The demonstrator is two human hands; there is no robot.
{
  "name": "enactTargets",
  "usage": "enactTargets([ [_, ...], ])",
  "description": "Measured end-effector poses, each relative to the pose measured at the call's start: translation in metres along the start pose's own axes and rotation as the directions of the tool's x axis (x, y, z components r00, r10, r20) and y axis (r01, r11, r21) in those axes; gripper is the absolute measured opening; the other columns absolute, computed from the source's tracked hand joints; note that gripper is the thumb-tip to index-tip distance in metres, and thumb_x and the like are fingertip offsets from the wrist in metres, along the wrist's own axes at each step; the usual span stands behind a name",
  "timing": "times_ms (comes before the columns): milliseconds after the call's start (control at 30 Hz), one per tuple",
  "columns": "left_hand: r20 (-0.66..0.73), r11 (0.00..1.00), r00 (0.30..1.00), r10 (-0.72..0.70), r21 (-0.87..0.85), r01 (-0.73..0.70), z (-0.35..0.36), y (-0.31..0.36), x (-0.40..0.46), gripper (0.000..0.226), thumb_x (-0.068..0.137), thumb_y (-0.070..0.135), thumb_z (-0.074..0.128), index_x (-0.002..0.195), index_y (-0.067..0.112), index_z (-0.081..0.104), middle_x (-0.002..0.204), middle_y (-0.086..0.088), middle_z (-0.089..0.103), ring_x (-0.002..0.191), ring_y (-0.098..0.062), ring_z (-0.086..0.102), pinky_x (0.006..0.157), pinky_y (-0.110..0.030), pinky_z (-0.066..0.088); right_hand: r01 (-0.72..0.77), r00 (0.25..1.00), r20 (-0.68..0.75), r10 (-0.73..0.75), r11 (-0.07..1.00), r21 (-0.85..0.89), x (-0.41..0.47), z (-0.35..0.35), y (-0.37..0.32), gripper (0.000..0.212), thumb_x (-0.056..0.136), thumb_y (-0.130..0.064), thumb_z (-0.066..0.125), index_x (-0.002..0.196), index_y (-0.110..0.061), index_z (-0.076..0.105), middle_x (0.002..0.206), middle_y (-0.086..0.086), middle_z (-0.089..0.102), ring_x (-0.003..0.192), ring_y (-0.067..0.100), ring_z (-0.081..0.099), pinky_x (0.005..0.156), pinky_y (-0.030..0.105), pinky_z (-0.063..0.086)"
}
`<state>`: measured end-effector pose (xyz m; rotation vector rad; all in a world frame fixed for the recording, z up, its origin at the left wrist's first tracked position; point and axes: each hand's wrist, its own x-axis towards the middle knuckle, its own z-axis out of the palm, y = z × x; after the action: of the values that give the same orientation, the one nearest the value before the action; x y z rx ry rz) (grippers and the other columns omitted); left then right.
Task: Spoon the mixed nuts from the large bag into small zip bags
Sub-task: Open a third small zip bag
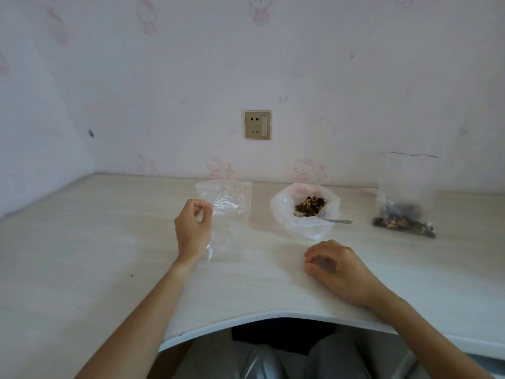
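Note:
My left hand (192,231) pinches the left edge of an empty clear small zip bag (229,199) and holds it up over the table. To its right stands the large white plastic bag (304,212), open at the top, with mixed nuts (310,205) showing inside. A metal spoon (337,221) rests in it, its handle sticking out to the right. My right hand (337,269) lies on the table in front of the large bag, fingers curled, holding nothing. A filled small zip bag (404,198) stands at the right with nuts in its bottom.
The pale wooden table (95,242) meets a wall with pink cartoon wallpaper at the back and left. A wall socket (257,125) sits above the table. The table's curved front edge runs above my lap.

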<state>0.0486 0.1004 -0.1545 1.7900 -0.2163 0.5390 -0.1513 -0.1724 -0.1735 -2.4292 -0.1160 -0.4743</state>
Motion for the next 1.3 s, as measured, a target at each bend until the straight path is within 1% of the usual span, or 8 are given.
enactTargets([
  [100,0.004,0.985,0.997,0.074,-0.156,-0.073,0.001,0.031,-0.016,0.008,0.097,0.018,0.073,0.095,0.016,0.066,0.095,0.010,0.073,0.098,0.006,0.069,0.094,-0.015,0.052,-0.083,0.991,-0.096,0.093,0.992,0.100,0.002,-0.004,-0.011,0.010,0.094,-0.018,0.074,0.095,-0.027,0.077,0.100,-0.017,0.073,0.095,0.001,0.065,0.080,0.020,0.052],
  [300,0.022,0.902,0.967,0.254,-0.365,-0.229,0.005,0.087,-0.044,0.012,0.093,0.022,0.079,0.094,0.025,0.068,0.093,0.008,0.074,0.096,-0.014,0.072,0.093,-0.021,0.054,-0.062,0.937,-0.303,0.174,0.936,0.346,0.022,-0.027,-0.054,0.028,0.095,-0.038,0.070,0.120,-0.026,0.068,0.113,-0.016,0.071,0.103,-0.004,0.066,0.082,0.017,0.054],
  [467,0.093,0.852,0.912,0.400,-0.404,-0.333,0.021,0.113,-0.057,0.013,0.094,0.023,0.078,0.094,0.031,0.068,0.096,0.009,0.075,0.101,-0.018,0.072,0.093,-0.018,0.051,-0.093,0.872,-0.267,0.411,0.673,0.733,0.051,-0.070,-0.093,0.063,0.078,-0.078,0.063,0.118,-0.030,0.068,0.115,-0.011,0.074,0.110,0.006,0.069,0.097,0.039,0.054],
  [600,0.133,0.842,0.889,0.438,-0.408,-0.354,0.034,0.121,-0.064,0.019,0.094,0.022,0.078,0.091,0.037,0.066,0.096,0.012,0.075,0.099,-0.014,0.073,0.091,-0.016,0.050,-0.168,0.816,-0.207,0.539,0.565,0.808,0.061,-0.092,-0.103,0.058,0.083,-0.068,0.066,0.109,-0.017,0.072,0.108,0.001,0.077,0.104,0.016,0.073,0.094,0.041,0.056],
  [833,0.293,0.878,0.839,0.459,-0.295,-0.377,0.040,0.134,-0.074,0.016,0.089,0.024,0.083,0.094,0.025,0.068,0.094,0.017,0.073,0.096,-0.005,0.070,0.090,-0.018,0.051,-0.218,0.775,-0.324,0.542,0.712,0.668,0.052,-0.091,-0.095,0.007,0.094,-0.018,0.071,0.102,-0.017,0.071,0.101,0.004,0.077,0.100,0.021,0.071,0.085,0.032,0.057],
  [967,0.516,0.943,0.790,0.331,-0.150,-0.297,0.036,0.144,-0.079,0.068,0.074,0.089,0.063,0.092,0.023,0.068,0.091,0.017,0.071,0.091,-0.001,0.064,0.081,-0.024,0.048,-0.175,0.779,-0.502,0.375,0.899,0.401,0.046,-0.084,-0.098,0.009,0.095,-0.010,0.063,0.096,-0.012,0.072,0.093,-0.002,0.076,0.090,0.016,0.071,0.076,0.028,0.056],
  [1033,0.555,0.970,0.796,0.241,-0.122,-0.208,0.036,0.147,-0.080,0.080,0.066,0.101,0.050,0.092,0.029,0.072,0.100,0.024,0.073,0.104,0.009,0.062,0.085,-0.021,0.044,-0.148,0.779,-0.548,0.306,0.938,0.313,0.043,-0.079,-0.099,0.010,0.096,-0.010,0.062,0.095,-0.012,0.072,0.092,-0.006,0.075,0.088,0.013,0.070,0.074,0.027,0.056],
  [1300,0.392,0.981,0.903,0.175,0.005,-0.192,0.036,0.137,-0.070,0.014,0.089,0.043,0.076,0.084,0.031,0.069,0.089,0.023,0.073,0.093,0.007,0.067,0.082,-0.028,0.051,-0.069,0.701,-0.633,0.327,0.915,0.397,0.032,-0.082,-0.093,0.011,0.095,-0.013,0.068,0.091,-0.023,0.067,0.087,-0.005,0.076,0.081,0.007,0.071,0.063,0.013,0.049],
])
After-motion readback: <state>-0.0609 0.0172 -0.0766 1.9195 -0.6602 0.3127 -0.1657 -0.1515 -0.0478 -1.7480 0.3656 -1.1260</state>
